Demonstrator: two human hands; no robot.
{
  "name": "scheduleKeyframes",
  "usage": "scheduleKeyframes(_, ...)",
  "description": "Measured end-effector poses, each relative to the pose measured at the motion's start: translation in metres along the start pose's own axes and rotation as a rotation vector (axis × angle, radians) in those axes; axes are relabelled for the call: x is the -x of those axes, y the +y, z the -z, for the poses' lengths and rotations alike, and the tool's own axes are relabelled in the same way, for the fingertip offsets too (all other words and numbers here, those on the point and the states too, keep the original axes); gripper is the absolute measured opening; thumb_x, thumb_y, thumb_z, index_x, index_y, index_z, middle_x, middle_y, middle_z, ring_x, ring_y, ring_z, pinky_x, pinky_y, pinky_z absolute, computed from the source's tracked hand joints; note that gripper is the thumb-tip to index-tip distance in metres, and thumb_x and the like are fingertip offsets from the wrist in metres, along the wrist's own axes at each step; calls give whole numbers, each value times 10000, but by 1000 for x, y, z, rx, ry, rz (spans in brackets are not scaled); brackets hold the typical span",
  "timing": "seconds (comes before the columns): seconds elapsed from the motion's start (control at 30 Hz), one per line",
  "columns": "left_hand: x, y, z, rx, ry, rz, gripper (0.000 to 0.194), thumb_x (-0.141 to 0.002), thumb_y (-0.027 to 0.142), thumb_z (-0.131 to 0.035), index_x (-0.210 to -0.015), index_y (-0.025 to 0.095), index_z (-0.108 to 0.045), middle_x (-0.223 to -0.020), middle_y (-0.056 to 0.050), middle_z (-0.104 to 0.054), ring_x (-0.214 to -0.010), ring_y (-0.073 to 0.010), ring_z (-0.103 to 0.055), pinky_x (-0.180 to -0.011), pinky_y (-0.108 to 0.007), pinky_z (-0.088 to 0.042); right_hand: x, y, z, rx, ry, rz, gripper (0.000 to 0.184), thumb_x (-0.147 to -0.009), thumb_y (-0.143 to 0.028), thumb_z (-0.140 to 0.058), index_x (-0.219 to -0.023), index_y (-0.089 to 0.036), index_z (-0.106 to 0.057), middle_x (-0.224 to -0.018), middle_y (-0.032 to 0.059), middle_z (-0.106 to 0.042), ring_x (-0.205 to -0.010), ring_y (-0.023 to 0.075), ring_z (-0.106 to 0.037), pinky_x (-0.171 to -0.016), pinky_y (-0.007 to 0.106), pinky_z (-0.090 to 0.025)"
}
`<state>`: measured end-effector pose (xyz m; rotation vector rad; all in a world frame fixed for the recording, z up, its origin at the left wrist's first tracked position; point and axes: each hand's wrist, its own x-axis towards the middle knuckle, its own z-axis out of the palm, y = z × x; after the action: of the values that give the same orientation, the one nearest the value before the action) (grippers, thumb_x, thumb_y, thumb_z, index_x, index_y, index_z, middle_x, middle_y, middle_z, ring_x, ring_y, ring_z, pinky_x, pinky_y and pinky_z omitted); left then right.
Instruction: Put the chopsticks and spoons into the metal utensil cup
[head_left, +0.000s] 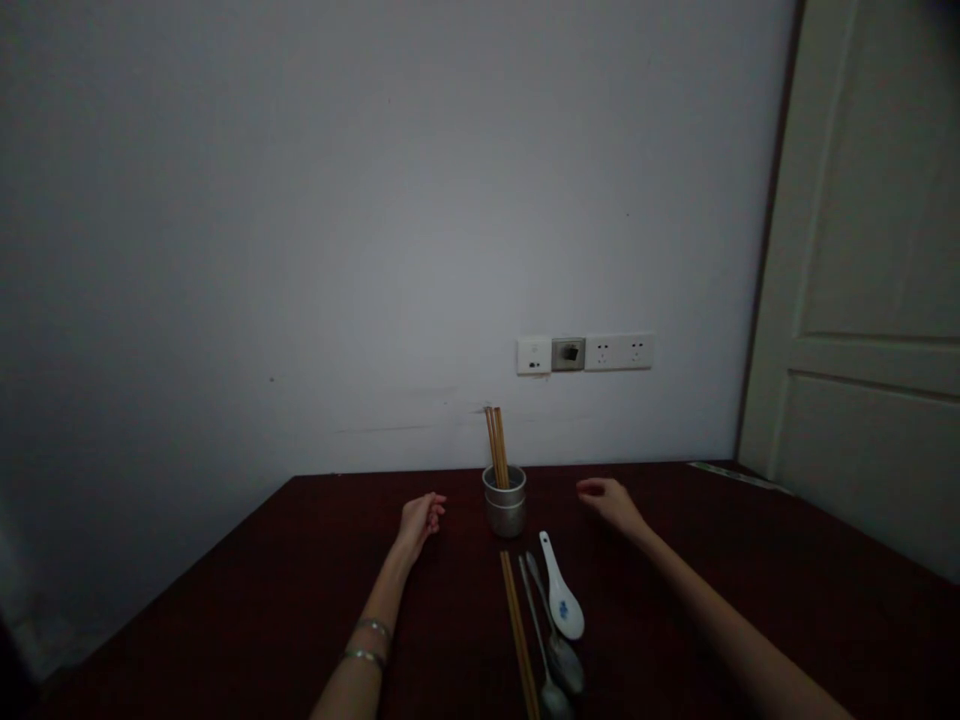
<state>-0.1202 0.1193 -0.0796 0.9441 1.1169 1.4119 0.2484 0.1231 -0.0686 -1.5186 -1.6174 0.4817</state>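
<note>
Between my hands stands a metal cup (505, 515) with several wooden chopsticks (496, 448) upright in it, leaning slightly left. My left hand (422, 520) rests on the table to the cup's left, fingers curled in, with nothing seen in them. On the right, apart from the cup, my right hand (606, 500) has its fingers bent together and shows nothing held. In front of the cup lie a pair of chopsticks (519, 630), a thin long-handled metal spoon (553, 697), a larger metal spoon (565, 662) and a white ceramic spoon (562, 597) with a blue mark.
The dark red table (247, 590) meets a pale wall (420, 250) at its back edge. Switches and sockets (619, 351) are set in the wall above the table. A pale panelled door (870, 280) stands at the right, near a flat strip (739, 476) on the table's corner.
</note>
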Motion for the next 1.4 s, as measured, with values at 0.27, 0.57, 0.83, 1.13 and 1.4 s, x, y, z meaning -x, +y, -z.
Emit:
scheduleKeyframes(0.27, -1, -4, 1, -25, 11, -71, 273, -622, 354, -561, -681, 91, -611, -485, 12, -521, -320, -27, -328, -354, -183, -238, 61, 29, 28, 270, -109, 94, 423, -705, -342, -535, -1046, -101, -605, -1078, 121, -610, -1000, 213, -562, -891, 288, -403)
scheduleKeyframes(0.57, 0, -7, -4, -184, 3, -157, 286, -629, 374, -504, -661, 105, -595, -472, 27, -492, -321, -43, -324, -345, -196, -240, 99, 21, 22, 403, -82, 173, 493, -775, -459, -443, -1111, -123, -579, -1255, 142, -477, -1202, 246, -383, -1004, 360, -279)
scheduleKeyframes(0.83, 13, -3, -12, -323, 44, -200, 285, -641, 376, -482, -638, 116, -597, -469, 29, -488, -320, -57, -341, -355, -201, -247, 104, 13, 23, 453, -78, 180, 496, -788, -458, -425, -1120, -122, -575, -1253, 147, -478, -1202, 259, -380, -995, 374, -282)
scheduleKeyframes(1.13, 41, 7, -21, -865, -135, -247, 223, -621, 303, -551, -517, 121, -627, -456, -15, -552, -435, -97, -443, -445, -194, -275, 104, 13, 22, 521, -80, 192, 504, -792, -448, -403, -1129, -112, -569, -1252, 149, -478, -1200, 262, -383, -993, 362, -285)
scheduleKeyframes(1.4, 86, 15, -58, -1122, -313, -276, 127, -572, 247, -602, -513, 140, -635, -494, -25, -584, -488, -120, -490, -462, -205, -300, 106, 14, 21, 523, -67, 206, 486, -794, -417, -408, -1124, -100, -570, -1244, 152, -485, -1196, 262, -388, -991, 371, -287)
